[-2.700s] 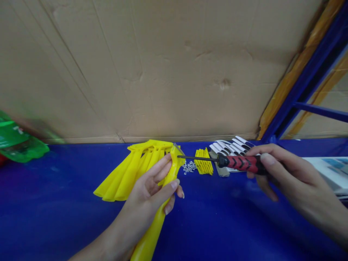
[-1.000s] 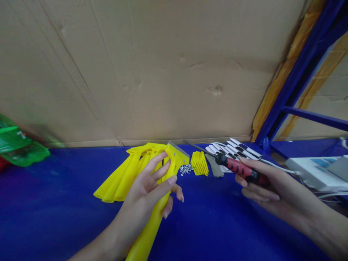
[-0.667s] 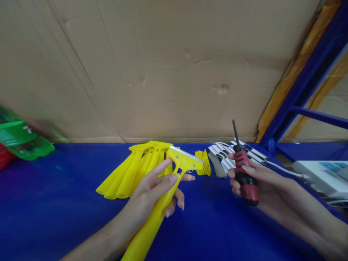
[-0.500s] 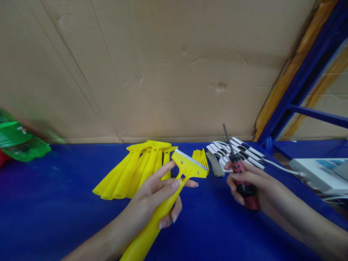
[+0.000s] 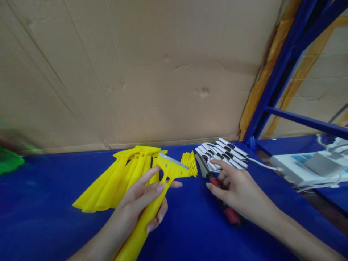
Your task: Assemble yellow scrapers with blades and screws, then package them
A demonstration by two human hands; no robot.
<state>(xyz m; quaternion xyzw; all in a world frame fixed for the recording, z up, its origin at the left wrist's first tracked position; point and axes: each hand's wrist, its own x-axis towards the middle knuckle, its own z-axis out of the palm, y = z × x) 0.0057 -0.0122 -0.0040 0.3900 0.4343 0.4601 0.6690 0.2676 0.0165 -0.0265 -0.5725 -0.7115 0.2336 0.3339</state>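
Note:
My left hand [image 5: 146, 203] is wrapped round the handle of a yellow scraper [image 5: 170, 168], whose head has a metal strip and two screws. On the blue table, a red and black screwdriver [image 5: 231, 214] lies slanted, its tip by a grey piece [image 5: 201, 166]. My right hand [image 5: 227, 183] is over the screwdriver's handle, thumb and index finger apart; it looks loosened from it. Several yellow scraper handles [image 5: 108, 183] lie in a row left of my left hand. Small yellow pieces [image 5: 189, 163] and white packets with black marks [image 5: 223, 154] lie behind my hands.
A cardboard panel [image 5: 163, 72] stands behind the blue table [image 5: 49, 188]. At the right are a blue metal frame [image 5: 280, 76] and a white power strip [image 5: 296, 168] with cables. Something green [image 5: 9, 161] sits at the far left edge.
The screwdriver has gone from upright in my right hand to lying low at the table, and my right fingers have spread. The view has shifted right; my left hand still holds the scraper.

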